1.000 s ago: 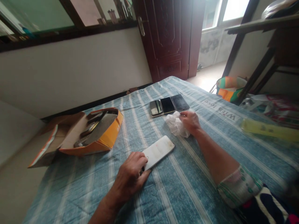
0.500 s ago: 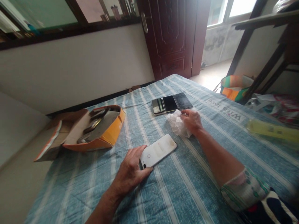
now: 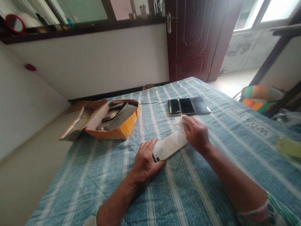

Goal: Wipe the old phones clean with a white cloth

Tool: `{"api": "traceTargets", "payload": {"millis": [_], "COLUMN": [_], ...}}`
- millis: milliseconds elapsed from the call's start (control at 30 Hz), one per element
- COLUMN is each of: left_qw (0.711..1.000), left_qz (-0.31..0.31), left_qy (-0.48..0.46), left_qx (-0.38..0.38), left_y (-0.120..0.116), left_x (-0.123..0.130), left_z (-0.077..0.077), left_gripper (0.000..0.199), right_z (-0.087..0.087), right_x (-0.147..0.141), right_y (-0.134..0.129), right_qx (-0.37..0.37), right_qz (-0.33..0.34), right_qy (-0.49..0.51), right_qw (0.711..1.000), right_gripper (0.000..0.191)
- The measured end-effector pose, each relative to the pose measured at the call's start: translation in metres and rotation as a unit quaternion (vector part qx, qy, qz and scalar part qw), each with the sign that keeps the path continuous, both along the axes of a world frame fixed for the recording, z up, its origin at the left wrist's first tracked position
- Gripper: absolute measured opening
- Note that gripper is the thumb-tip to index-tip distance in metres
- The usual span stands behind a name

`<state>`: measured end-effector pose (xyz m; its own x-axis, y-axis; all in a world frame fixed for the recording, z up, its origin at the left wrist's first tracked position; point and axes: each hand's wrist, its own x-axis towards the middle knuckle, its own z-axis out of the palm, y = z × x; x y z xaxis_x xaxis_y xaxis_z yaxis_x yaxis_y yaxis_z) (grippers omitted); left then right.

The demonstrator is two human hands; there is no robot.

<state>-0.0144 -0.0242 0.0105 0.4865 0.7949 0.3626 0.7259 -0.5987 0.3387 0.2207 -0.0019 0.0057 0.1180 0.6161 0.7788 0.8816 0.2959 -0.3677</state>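
Note:
A white smartphone [image 3: 169, 146] lies back side up on the striped bed cover, its camera end toward me. My left hand [image 3: 146, 160] grips that end, thumb on the near edge and fingers on the far one. In my right hand [image 3: 196, 133] a crumpled white tissue [image 3: 180, 123] is pinched; it hangs over the far end of the phone and hides part of it. Just beyond lie a phone with a reflective screen [image 3: 174, 106], a black-screened phone [image 3: 187, 105] and a dark flat device [image 3: 200, 104], side by side.
An orange cardboard box [image 3: 130, 125] with its lid flap up stands on the left, holding several old phones and dark parts. A yellow packet [image 3: 288, 147] lies at the right. Past the bed's far edge are a wooden door [image 3: 192, 37] and a colourful bag [image 3: 261, 95].
My right hand has brought the tissue from beside the row of devices onto the white phone's far end. My left hand keeps its hold. The view has swung left.

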Motion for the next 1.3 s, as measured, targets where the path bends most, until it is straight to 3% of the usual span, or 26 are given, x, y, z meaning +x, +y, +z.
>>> {"api": "traceTargets", "payload": {"millis": [133,300,467,667,867,1133,1300], "left_qw": [0.999,0.995,0.996,0.998,0.996,0.997,0.997], "left_qz": [0.024,0.047,0.036,0.023,0.025,0.023,0.021], "left_qy": [-0.009,-0.033,-0.036,-0.024,-0.019,-0.019,-0.022], "left_qx": [-0.034,-0.076,-0.075,-0.057,-0.079,-0.072,-0.071], "left_y": [0.000,-0.002,-0.002,-0.001,-0.004,-0.004,-0.004], "left_x": [-0.001,-0.001,-0.001,-0.003,0.001,0.003,0.002], "left_z": [-0.003,-0.007,-0.010,-0.015,-0.007,-0.008,-0.009], "left_gripper": [0.071,0.085,0.083,0.081,0.078,0.081,0.080], "right_z": [0.006,-0.006,-0.013,-0.010,-0.015,-0.026,-0.036], "right_x": [-0.027,-0.055,-0.056,-0.058,-0.047,-0.024,-0.024], "right_y": [-0.020,-0.031,-0.029,-0.038,-0.043,-0.051,-0.051], "right_qx": [0.023,-0.082,-0.182,-0.259,-0.285,-0.268,-0.236], "right_qz": [0.056,0.190,0.253,0.306,0.264,0.112,0.060], "right_qy": [-0.090,-0.148,-0.153,-0.215,-0.215,-0.207,-0.212], "right_qw": [0.994,0.967,0.938,0.891,0.896,0.934,0.947], "right_gripper": [0.026,0.023,0.019,0.041,0.048,0.048,0.043]}}
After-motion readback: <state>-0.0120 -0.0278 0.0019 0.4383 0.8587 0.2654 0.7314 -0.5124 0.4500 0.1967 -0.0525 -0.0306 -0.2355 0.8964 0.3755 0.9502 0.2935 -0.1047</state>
